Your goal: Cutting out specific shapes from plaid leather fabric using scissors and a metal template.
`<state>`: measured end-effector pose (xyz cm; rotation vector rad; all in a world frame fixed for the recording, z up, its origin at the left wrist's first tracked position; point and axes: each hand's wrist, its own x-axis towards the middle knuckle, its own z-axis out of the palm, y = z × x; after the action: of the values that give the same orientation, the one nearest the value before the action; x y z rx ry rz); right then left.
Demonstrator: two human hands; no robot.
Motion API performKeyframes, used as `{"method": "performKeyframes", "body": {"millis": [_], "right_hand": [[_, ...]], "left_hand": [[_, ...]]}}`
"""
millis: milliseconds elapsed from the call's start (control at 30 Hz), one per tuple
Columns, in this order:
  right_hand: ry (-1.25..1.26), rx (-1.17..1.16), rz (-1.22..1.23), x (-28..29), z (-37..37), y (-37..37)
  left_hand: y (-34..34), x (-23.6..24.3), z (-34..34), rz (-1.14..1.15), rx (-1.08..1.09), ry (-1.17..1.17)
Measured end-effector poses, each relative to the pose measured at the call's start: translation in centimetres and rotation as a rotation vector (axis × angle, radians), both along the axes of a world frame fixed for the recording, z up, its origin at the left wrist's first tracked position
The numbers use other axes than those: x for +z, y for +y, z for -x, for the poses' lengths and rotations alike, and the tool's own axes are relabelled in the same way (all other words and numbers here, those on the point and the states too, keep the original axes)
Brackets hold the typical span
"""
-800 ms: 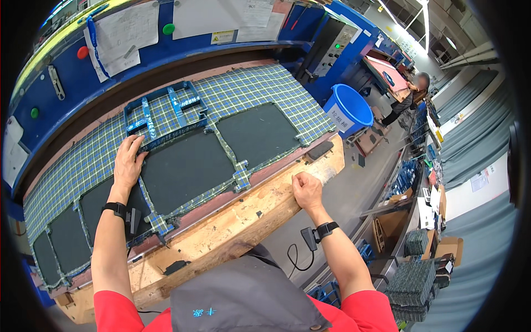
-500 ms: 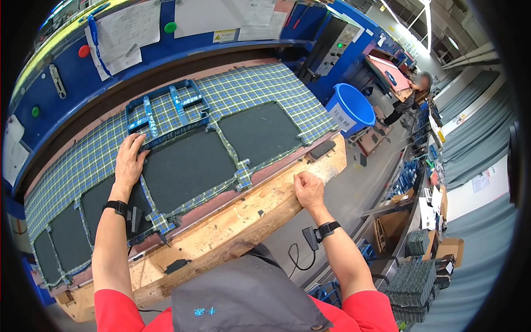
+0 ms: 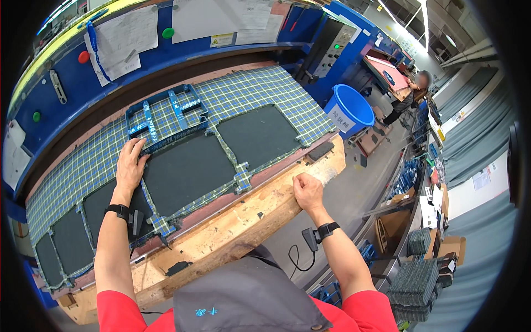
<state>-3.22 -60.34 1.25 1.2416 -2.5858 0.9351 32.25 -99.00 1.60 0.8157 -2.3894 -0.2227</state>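
A blue cutting die, an open frame with crossbars, lies on the checked fabric toward its far edge. My left hand has its fingertips at the die's near left corner, fingers stretched and thumb apart. Along the fabric's near side, several cut-out openings show dark material, with narrow checked strips left between them. My right hand rests in a loose fist on the wooden edge board, right of the die. No object shows in it, and its palm side is hidden.
Dark scraps and a dark block lie on the wooden board. A blue bin stands beyond the right end. A control box borders the blue machine. Stacked fabric pieces lie at right; another person stands farther off.
The view has shifted very slightly. Both hands and the blue cutting die keep nearly the same places.
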Motion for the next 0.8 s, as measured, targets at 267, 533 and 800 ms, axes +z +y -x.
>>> {"method": "performKeyframes", "body": {"millis": [267,533,800], "right_hand": [[-0.008,-0.002,-0.003,0.12,-0.05,-0.02],[0.077,0.031,0.065,-0.43,0.19,-0.05],[-0.004,-0.001,0.006,0.07,-0.10,-0.04]], "left_hand": [[-0.13,-0.19,0.06,0.006,-0.003,0.006],[-0.08,-0.17,0.07,0.005,-0.003,-0.001],[-0.19,-0.31,0.02,-0.002,-0.010,0.002]]}}
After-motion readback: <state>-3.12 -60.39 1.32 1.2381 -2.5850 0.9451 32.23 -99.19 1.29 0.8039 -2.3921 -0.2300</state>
